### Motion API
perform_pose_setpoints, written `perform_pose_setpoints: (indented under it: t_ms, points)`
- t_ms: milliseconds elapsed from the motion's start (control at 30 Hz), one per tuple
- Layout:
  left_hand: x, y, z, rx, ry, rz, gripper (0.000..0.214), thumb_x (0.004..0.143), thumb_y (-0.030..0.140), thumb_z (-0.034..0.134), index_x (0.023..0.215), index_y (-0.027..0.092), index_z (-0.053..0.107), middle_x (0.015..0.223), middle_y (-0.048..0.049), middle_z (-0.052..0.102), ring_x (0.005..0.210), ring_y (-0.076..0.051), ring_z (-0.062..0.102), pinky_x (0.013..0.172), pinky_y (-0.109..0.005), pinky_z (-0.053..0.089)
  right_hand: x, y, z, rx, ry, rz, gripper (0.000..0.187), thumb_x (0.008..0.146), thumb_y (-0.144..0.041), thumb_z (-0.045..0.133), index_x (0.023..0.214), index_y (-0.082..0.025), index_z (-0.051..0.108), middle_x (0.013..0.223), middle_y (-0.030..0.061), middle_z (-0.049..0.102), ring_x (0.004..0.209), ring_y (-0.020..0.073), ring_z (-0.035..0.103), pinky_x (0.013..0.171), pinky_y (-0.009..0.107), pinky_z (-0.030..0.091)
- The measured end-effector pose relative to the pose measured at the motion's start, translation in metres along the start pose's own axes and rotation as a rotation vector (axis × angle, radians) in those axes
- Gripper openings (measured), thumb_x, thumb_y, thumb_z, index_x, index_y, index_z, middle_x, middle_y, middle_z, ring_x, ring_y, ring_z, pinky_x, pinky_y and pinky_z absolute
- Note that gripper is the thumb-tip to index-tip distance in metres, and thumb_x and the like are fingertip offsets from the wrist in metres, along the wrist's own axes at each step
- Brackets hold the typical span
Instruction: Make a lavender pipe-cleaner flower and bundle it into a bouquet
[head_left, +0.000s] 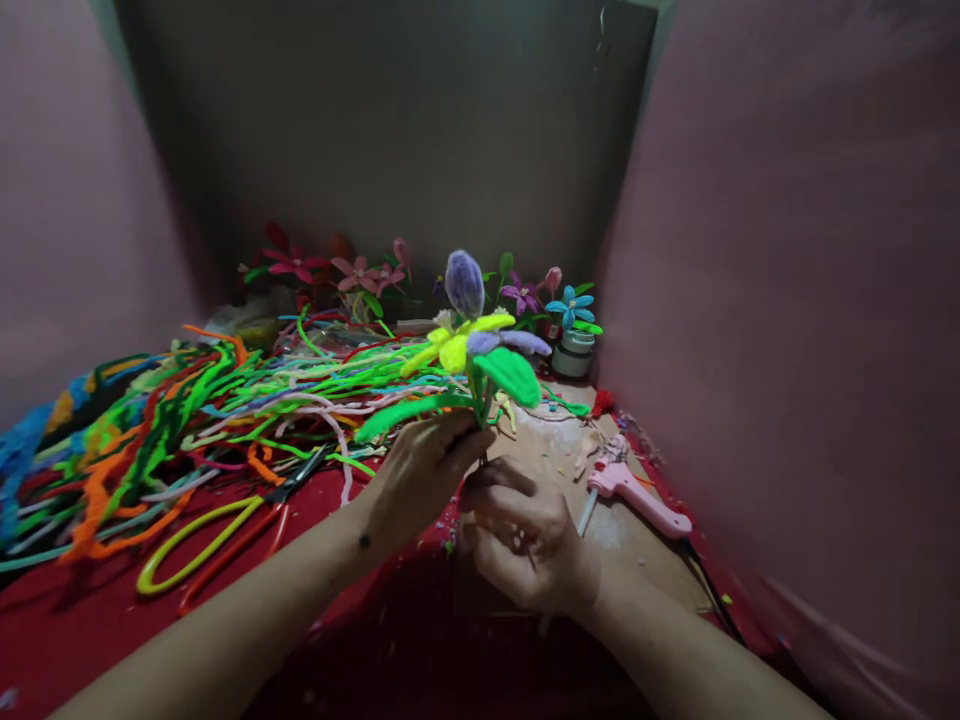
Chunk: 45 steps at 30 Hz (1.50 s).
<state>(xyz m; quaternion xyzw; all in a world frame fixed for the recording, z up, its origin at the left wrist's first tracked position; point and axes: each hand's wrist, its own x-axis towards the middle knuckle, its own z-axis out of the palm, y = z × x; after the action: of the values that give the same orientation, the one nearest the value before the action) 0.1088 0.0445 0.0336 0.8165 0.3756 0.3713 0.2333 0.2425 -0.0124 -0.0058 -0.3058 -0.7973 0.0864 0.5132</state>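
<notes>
A pipe-cleaner flower bouquet (454,350) stands upright in front of me, with a purple bud, yellow and lilac petals and green leaves. My left hand (420,460) is closed around its stems just below the leaves. Just below that grip, my right hand (525,530) has its fingers pinched at the lower end of the stems. The stem ends are hidden behind the right fingers, so I cannot see exactly what they pinch.
Loose pipe cleaners (300,385) lie heaped on the left of the red cloth (337,640). Scissors (217,540) with yellow and red handles lie before them. A pink glue gun (637,490) rests on a cardboard sheet (660,555) at right. Finished flowers (356,272) and a jar (572,352) stand behind.
</notes>
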Motion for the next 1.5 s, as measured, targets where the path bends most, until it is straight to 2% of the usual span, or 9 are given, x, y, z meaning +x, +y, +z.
perform_pose_setpoints:
  t_ms: [100,233,433,600,933,1067,1167,1300,1500]
  points:
    - [0.010,-0.001,-0.008,0.161,0.082,0.081,0.030,0.083,0.032,0.048,0.057,0.017,0.044,0.053,0.0061,0.039,0.052,-0.008,0.032,0.052,-0.021,0.026,0.000,0.000,-0.004,0.060,0.005,-0.003,0.016,0.072,-0.010,0.048,0.078,-0.015,0.062,0.074,0.0081,0.063,0.072,0.0175,0.057,0.068,0.033,0.048]
    - [0.021,-0.007,-0.007,0.312,0.119,0.043,0.030,0.081,0.035,0.050,0.056,0.017,0.049,0.051,0.0047,0.040,0.050,-0.009,0.035,0.051,-0.023,0.026,-0.001,-0.004,-0.008,0.154,-0.008,0.098,0.016,0.075,-0.014,0.049,0.081,-0.016,0.063,0.079,0.0074,0.066,0.072,0.0158,0.060,0.067,0.030,0.050]
    - [0.025,-0.038,0.032,0.440,-0.127,-0.101,0.028,0.083,0.035,0.045,0.070,0.017,0.062,0.064,-0.0055,0.062,0.060,-0.017,0.054,0.057,-0.026,0.032,-0.003,-0.007,-0.008,0.477,-0.054,0.275,0.014,0.076,-0.018,0.054,0.081,-0.015,0.068,0.084,0.0077,0.068,0.078,0.0173,0.061,0.075,0.032,0.049]
    - [0.027,-0.056,0.053,0.393,-0.174,-0.142,0.024,0.079,0.033,0.049,0.069,0.017,0.065,0.066,-0.0064,0.065,0.063,-0.018,0.057,0.058,-0.026,0.035,-0.007,0.001,-0.010,0.552,-0.007,0.425,0.019,0.077,-0.023,0.056,0.088,-0.017,0.071,0.079,0.0051,0.066,0.078,0.0178,0.058,0.073,0.031,0.044]
    - [0.016,-0.053,0.022,0.212,-0.101,-0.164,0.022,0.079,0.030,0.050,0.067,0.016,0.062,0.062,-0.0023,0.061,0.058,-0.014,0.052,0.056,-0.024,0.035,-0.009,0.012,-0.005,0.674,0.017,0.487,0.018,0.081,-0.027,0.057,0.091,-0.021,0.071,0.087,0.0048,0.064,0.073,0.0150,0.056,0.062,0.027,0.041]
    - [0.001,-0.036,0.000,-0.384,-0.239,-0.339,0.028,0.080,0.041,0.051,0.075,0.015,0.061,0.049,0.0031,0.050,0.042,-0.009,0.041,0.043,-0.021,0.031,-0.009,0.014,-0.005,0.608,0.020,0.524,0.017,0.080,-0.029,0.058,0.089,-0.020,0.070,0.079,0.0035,0.063,0.070,0.0145,0.055,0.059,0.027,0.040]
    - [-0.009,-0.023,-0.011,-0.667,-0.337,-0.367,0.027,0.076,0.040,0.058,0.085,0.015,0.063,0.058,0.0022,0.055,0.046,-0.008,0.043,0.043,-0.020,0.033,-0.008,0.014,-0.004,0.539,0.007,0.549,0.016,0.079,-0.029,0.059,0.087,-0.019,0.070,0.078,0.0034,0.063,0.070,0.0144,0.055,0.059,0.027,0.040]
    - [-0.015,-0.012,-0.009,-0.632,-0.331,-0.348,0.022,0.071,0.033,0.066,0.083,0.016,0.063,0.063,0.0025,0.056,0.049,-0.007,0.043,0.044,-0.019,0.032,-0.007,0.012,-0.003,0.431,0.004,0.530,0.014,0.079,-0.027,0.057,0.081,-0.018,0.068,0.072,0.0015,0.059,0.067,0.0134,0.053,0.060,0.027,0.040]
    - [-0.021,-0.009,0.000,-0.227,-0.036,-0.041,0.011,0.077,0.022,0.056,0.067,0.017,0.057,0.069,0.0006,0.055,0.066,-0.012,0.049,0.061,-0.023,0.039,-0.004,0.011,-0.003,0.285,-0.011,0.496,0.014,0.079,-0.022,0.056,0.085,-0.017,0.067,0.073,0.0017,0.060,0.070,0.0146,0.055,0.064,0.029,0.043]
